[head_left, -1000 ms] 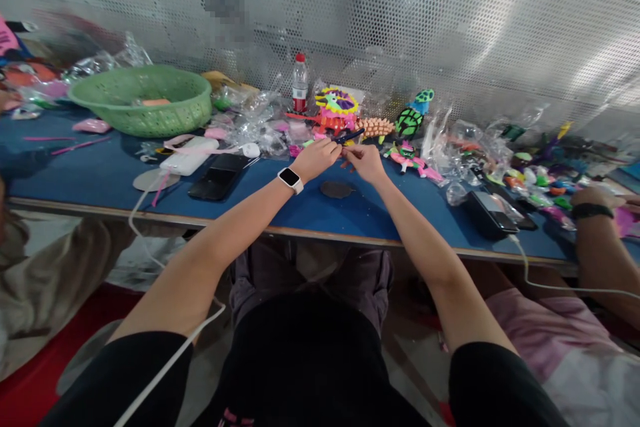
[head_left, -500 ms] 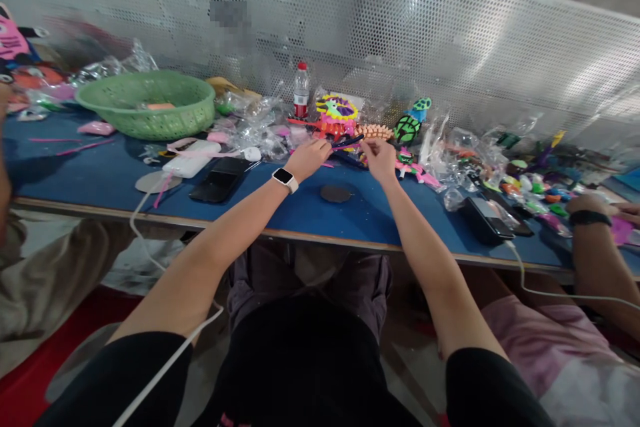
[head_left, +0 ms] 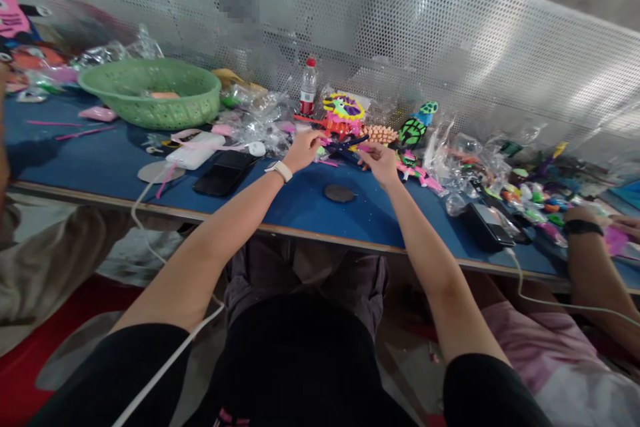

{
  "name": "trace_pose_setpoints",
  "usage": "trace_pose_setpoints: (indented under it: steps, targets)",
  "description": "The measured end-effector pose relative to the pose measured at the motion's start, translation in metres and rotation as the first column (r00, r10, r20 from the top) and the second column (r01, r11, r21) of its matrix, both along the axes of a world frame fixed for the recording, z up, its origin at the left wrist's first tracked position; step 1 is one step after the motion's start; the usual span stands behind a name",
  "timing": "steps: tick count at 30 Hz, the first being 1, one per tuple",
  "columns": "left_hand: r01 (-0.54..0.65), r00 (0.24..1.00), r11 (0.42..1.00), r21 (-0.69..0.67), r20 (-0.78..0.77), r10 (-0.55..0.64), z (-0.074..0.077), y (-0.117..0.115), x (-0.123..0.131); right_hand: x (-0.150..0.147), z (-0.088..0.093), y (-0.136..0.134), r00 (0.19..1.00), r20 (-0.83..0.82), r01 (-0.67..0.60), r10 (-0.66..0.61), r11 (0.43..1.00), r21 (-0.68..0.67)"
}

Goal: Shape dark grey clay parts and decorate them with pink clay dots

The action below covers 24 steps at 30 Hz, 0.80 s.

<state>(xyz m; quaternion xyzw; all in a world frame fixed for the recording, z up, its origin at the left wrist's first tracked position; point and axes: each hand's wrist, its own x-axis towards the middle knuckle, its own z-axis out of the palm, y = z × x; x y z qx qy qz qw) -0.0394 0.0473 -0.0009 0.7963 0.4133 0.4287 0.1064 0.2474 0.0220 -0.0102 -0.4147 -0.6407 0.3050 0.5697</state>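
Observation:
My left hand (head_left: 301, 152), with a white watch on the wrist, is raised over the back of the table, fingers pinched together. What it holds, if anything, is too small to name. To its right, my right hand (head_left: 379, 161) has thumb and fingers closed at the tips on something I cannot make out. Between the hands are dark navy strips (head_left: 345, 145), partly hidden by the fingers. Just behind stand a yellow-and-purple frilled figure (head_left: 343, 108) and an orange spiky figure (head_left: 379, 134). A pink figure with a green face (head_left: 411, 161) lies beside my right hand.
A green basket (head_left: 155, 113), a white power bank (head_left: 195, 152) with a cable and a black phone (head_left: 223, 173) sit at left. A dark disc (head_left: 340, 193) lies in front. Behind stands a red-capped bottle (head_left: 309, 88). A co-worker's hand (head_left: 586, 215) is at right.
My left hand has drawn back slightly to the left, away from the dark strips. My right hand stays near the same place. The camera view has shifted a little.

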Motion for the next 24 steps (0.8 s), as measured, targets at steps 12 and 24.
trace_pose_setpoints:
  steps: [12, 24]
  targets:
    - [0.038, 0.997, 0.999, 0.032, 0.071, -0.040, -0.006, 0.001, 0.008, -0.011, 0.006, -0.018, 0.947, 0.314, -0.075, 0.071, 0.997, 0.000]
    - [0.133, 0.991, 0.985, -0.115, 0.037, -0.129, 0.000, -0.011, 0.012, -0.014, 0.004, -0.017, 0.963, 0.165, -0.206, 0.214, 0.976, -0.067]
